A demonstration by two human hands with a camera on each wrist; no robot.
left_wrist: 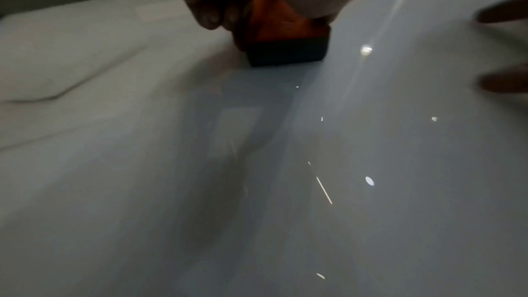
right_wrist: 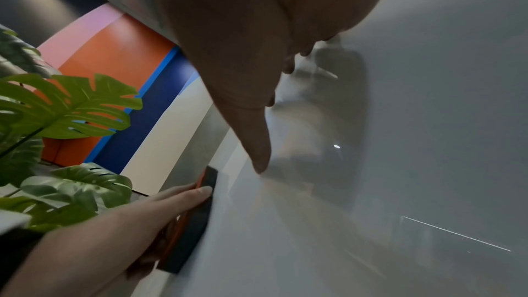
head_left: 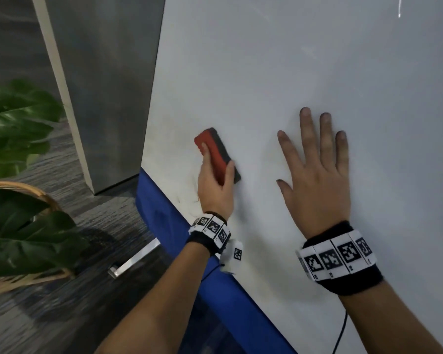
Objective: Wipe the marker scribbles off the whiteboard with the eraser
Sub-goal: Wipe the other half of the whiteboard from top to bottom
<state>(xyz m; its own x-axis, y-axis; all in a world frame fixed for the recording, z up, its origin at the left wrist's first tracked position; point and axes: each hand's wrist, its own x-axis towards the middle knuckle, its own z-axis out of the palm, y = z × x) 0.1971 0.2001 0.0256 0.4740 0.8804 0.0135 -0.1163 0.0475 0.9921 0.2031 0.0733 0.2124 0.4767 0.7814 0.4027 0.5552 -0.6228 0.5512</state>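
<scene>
Red-backed eraser (head_left: 216, 155) pinched by left fingers (head_left: 206, 152) on whiteboard (head_left: 266, 72) (right fingers (head_left: 326, 135) spread flat)

Whiteboard (head_left: 292, 72) smooth, glossy, mirroring ceiling lights. Eraser (head_left: 216, 155) on whiteboard: red plastic-looking back, dark matt felt-like pad. Basket (head_left: 23, 190) left of whiteboard, woven wicker. Leaves (head_left: 18, 116) waxy.

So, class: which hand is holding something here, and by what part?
The left hand grips the eraser by its long sides, thumb on one edge, fingers over the red back. The right hand holds nothing; it lies flat on the whiteboard.
</scene>
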